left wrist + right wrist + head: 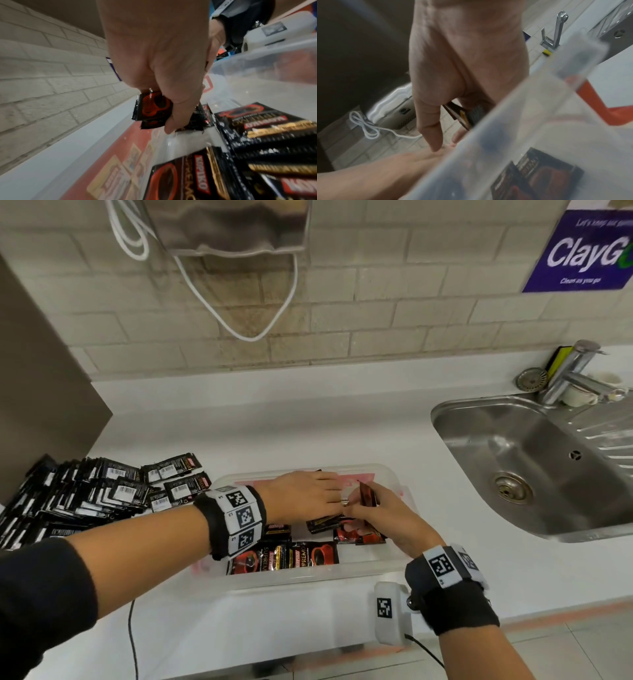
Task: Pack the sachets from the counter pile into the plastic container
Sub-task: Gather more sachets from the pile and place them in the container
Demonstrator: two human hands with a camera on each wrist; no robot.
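Sachets [367, 497] black and red, upright, pinched in right hand [387, 518] over plastic container [346, 571]; left hand [305, 494] beside it grips another small bunch [150, 111]. More packed flat inside [284, 556]. Counter pile [89, 498] lies left of container on white counter [308, 419].

White counter [308, 419], holding: clear plastic container [308, 575], sachets lying flat inside [294, 554]; pile of black sachets [85, 498] just left of it. Left hand [305, 494] over the container, fingers extended. Right hand [383, 515] pinching upright sachets [367, 495]. Steel sink [527, 463] at right, tap [575, 371] behind.
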